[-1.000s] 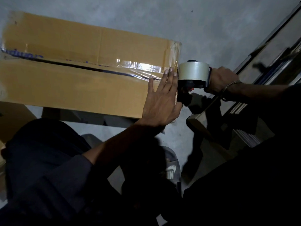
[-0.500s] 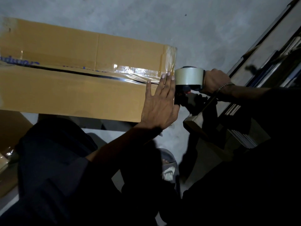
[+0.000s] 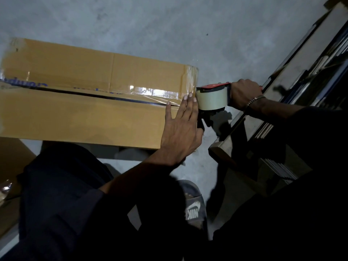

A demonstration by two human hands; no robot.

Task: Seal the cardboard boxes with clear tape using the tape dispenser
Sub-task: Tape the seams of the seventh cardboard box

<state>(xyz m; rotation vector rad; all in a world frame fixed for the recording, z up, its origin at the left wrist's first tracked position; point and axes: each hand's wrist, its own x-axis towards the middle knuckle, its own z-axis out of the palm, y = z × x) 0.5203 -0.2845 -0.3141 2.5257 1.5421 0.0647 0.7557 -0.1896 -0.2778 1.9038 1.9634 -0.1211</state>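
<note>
Cardboard box (image 3: 79, 102): a long brown carton lies on the grey concrete floor (image 3: 169, 31), its top facing the camera, with a dark seam running lengthwise between the two flaps.
Clear tape (image 3: 154, 92): a glossy strip lies along the seam at the box's right end and catches a bright glare; wrinkled film wraps over the right edge.
Left hand (image 3: 180, 132): flat on the box top at its right end, fingers straight and slightly spread, fingertips pressing on the tape by the seam.
Tape dispenser (image 3: 212, 98): just beside the box's right edge, off the end of the seam; it carries a pale roll of tape under a red top plate, with a dark body below.
Right hand (image 3: 243, 95): fingers curled round the dispenser's handle from the right side; a beaded bracelet (image 3: 254, 99) sits on the wrist.
Sleeves: both arms wear dark sleeves.
Sandal (image 3: 194, 208): a grey slide with white lettering on its strap, on the floor below the left forearm.
Right side: dark stacked panels or frames (image 3: 293, 102) lean there; too dim to tell more.
Lower left: a second piece of brown cardboard (image 3: 11, 166) shows at the frame's edge.
</note>
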